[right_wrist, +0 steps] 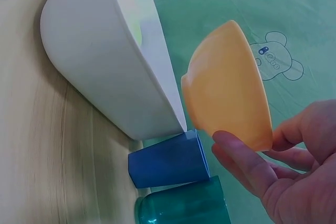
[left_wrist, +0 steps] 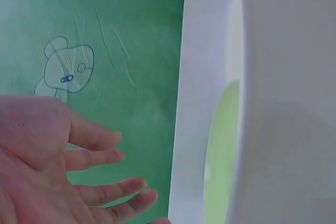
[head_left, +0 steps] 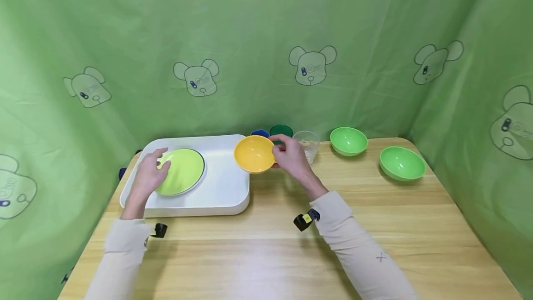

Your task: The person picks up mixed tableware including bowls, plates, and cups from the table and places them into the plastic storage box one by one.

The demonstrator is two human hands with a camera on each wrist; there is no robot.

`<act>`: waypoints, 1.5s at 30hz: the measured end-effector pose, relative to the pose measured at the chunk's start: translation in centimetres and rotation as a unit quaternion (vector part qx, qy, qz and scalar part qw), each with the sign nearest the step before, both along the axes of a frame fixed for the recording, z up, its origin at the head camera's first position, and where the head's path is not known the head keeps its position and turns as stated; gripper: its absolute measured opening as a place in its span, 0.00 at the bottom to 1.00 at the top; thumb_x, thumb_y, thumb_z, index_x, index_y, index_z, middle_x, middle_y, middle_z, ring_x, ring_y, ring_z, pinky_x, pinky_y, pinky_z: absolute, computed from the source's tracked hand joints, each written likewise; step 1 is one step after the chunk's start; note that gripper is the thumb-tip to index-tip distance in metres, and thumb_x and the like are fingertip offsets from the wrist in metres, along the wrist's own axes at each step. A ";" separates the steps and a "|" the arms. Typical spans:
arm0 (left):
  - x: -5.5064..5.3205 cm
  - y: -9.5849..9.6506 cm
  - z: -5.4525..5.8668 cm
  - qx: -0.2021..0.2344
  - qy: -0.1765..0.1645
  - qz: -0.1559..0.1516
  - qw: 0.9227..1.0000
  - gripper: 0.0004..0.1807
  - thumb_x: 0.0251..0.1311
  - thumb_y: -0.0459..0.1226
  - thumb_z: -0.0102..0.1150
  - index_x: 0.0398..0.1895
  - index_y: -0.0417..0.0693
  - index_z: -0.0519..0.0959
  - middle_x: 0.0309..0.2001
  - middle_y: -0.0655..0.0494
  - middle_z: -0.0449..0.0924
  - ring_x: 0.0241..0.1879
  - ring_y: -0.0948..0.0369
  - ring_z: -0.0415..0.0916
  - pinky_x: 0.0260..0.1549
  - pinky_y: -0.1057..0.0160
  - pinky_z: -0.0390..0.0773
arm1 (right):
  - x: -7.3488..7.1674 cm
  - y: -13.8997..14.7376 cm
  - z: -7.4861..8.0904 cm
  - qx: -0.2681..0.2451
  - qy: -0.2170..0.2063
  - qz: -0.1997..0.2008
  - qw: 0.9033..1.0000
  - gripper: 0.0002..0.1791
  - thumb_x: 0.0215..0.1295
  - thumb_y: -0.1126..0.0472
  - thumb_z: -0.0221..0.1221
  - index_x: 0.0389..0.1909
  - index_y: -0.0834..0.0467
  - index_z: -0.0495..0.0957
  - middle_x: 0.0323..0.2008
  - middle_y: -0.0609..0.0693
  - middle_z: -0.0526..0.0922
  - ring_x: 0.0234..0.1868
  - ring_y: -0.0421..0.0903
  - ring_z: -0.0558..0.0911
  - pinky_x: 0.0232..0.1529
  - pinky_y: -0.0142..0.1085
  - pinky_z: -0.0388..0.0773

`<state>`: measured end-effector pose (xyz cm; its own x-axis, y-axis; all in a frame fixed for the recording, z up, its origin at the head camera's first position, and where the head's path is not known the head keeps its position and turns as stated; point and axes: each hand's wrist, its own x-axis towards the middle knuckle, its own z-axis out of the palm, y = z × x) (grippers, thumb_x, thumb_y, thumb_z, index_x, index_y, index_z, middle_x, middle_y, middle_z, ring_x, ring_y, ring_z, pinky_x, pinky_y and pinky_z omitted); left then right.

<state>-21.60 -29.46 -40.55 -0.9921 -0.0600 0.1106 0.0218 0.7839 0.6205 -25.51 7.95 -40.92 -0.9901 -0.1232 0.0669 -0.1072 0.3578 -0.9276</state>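
Observation:
A yellow-orange bowl [head_left: 254, 154] is pinched at its right rim by my right hand [head_left: 293, 159], thumb on the outside and fingers at the edge. It hangs in the air by the right end of a white tray [head_left: 225, 193]. The right wrist view shows the bowl's outer side [right_wrist: 226, 87], tilted above the tray's corner. On the tray lies a yellow-green plate [head_left: 185, 172], with a white rim showing beneath it. My left hand [head_left: 150, 172] hovers over the plate's left side, fingers spread and holding nothing; the left wrist view shows the loose fingers [left_wrist: 100, 156] too.
Behind the right hand stand a blue cup [right_wrist: 170, 161], a dark green cup [right_wrist: 184, 203] and a clear cup [head_left: 310, 145]. Two green bowls, one at the back [head_left: 349, 141] and one farther right [head_left: 402, 163], sit on the wooden table [head_left: 266, 263]. Green curtains enclose the table.

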 end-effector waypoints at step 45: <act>-1.0 11.0 -0.5 0.341 -0.077 -0.122 0.929 0.27 0.77 0.34 0.50 0.75 0.33 0.62 0.62 0.28 0.71 0.59 0.38 0.76 0.51 0.48 0.84 | -0.2 -2.7 -0.5 -0.065 -0.021 -0.008 0.998 0.19 0.73 0.70 0.53 0.62 0.63 0.77 0.44 0.64 0.84 0.36 0.55 0.88 0.39 0.52 0.87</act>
